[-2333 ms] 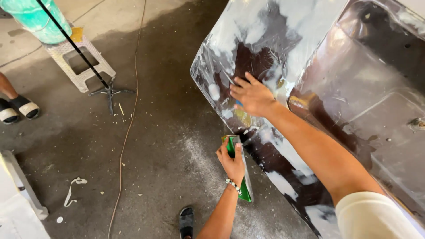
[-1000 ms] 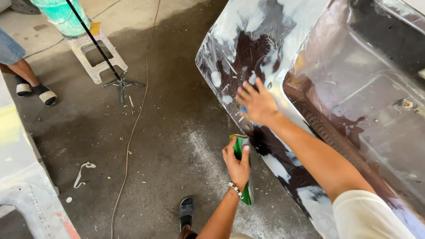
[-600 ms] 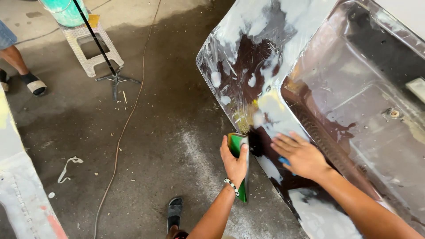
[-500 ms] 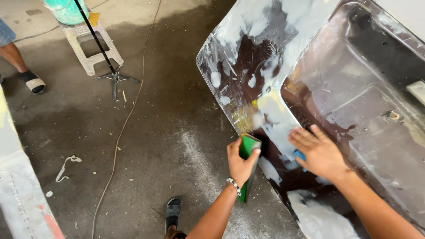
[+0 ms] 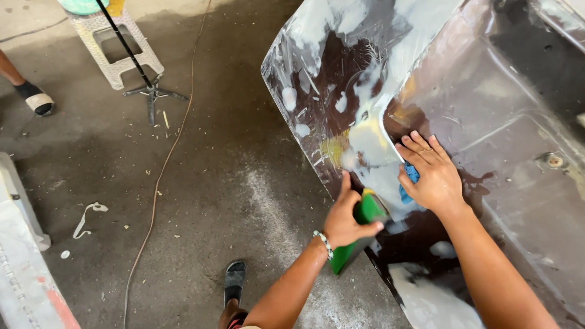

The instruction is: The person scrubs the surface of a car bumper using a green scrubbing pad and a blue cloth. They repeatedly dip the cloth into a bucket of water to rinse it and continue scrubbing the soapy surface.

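Big dark car panel [image 5: 463, 122] fills the right side, standing tilted on edge over the concrete floor [image 5: 201, 183], its surface patched with pale filler and wet streaks. Looks stiff and heavy, and slick where it's wet; a sheet like that is best held by its rim, not the smeared face.

Down the floor runs a thin cable [image 5: 159, 176], past a white plastic stool [image 5: 116, 49] and a black stand [image 5: 149, 91] up top. At the far left, someone else's sandalled foot [image 5: 36, 100]. A white painted part [image 5: 24, 268] sits at the lower left, and the person's own sandal [image 5: 234, 280] shows near the bottom.

Now the hands. Right hand [image 5: 429, 176] is spread flat on the panel, palm pressing a small blue pad [image 5: 411, 183] against it; only a sliver of blue peeks out under the fingers, so it's pinned rather than gripped. Soft, thin thing, likely to slide on that wet face.

Left hand [image 5: 347, 219] is curled tight around a green block [image 5: 359, 237] at the panel's lower edge, thumb up, beaded bracelet [image 5: 325, 244] on the wrist. The block looks rigid and light, easy to hold across its middle.
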